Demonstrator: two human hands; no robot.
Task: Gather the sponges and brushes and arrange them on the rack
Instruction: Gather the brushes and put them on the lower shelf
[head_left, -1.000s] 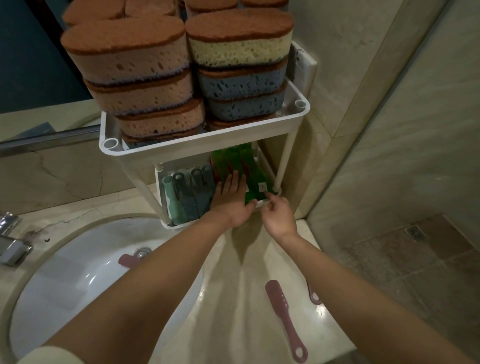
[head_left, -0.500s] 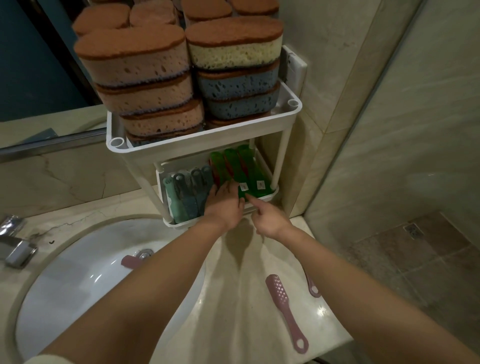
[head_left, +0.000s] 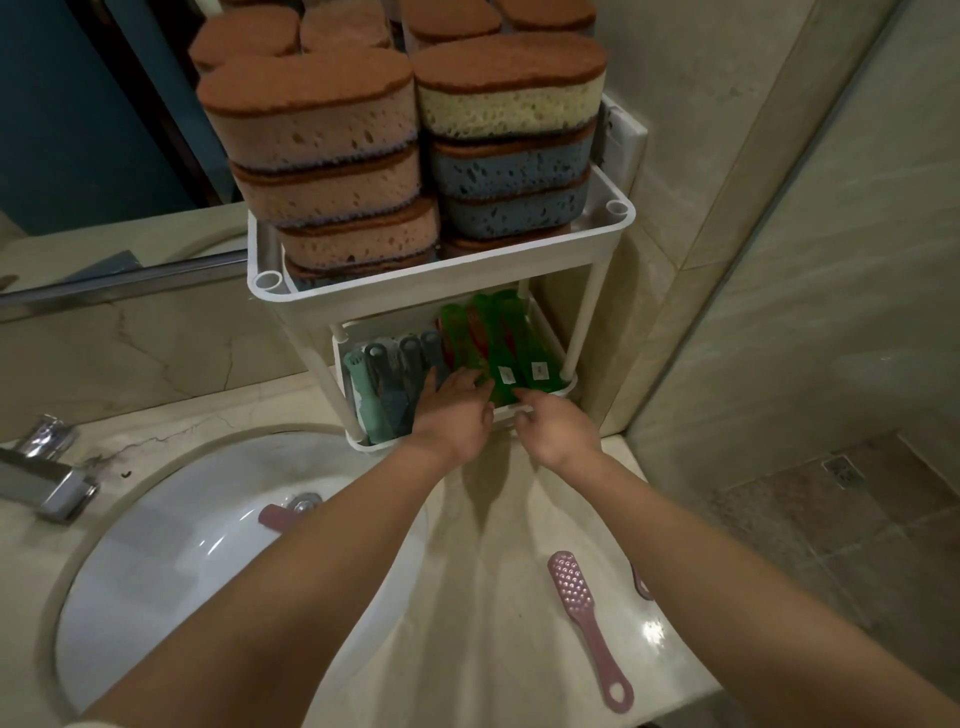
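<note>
Both grips had eased back toward the front rim of the rack (head_left: 441, 291), my left grip (head_left: 457, 415) apart and flat where the grey brushes (head_left: 395, 374) met the green brushes (head_left: 501, 358), my right grip (head_left: 558, 426) apart beside them, and I judged the rows needed squaring flush before fetching the pink brush (head_left: 584, 613) off the bench (head_left: 493, 519).

I see the right hand (head_left: 558, 428) let go of the labelled green brush (head_left: 525, 343) and draw back to the rack's lower rim (head_left: 568, 386); the left hand (head_left: 457, 413) slides toward the grey brushes (head_left: 410, 358) (a second green label (head_left: 505, 373) shows now).
</note>
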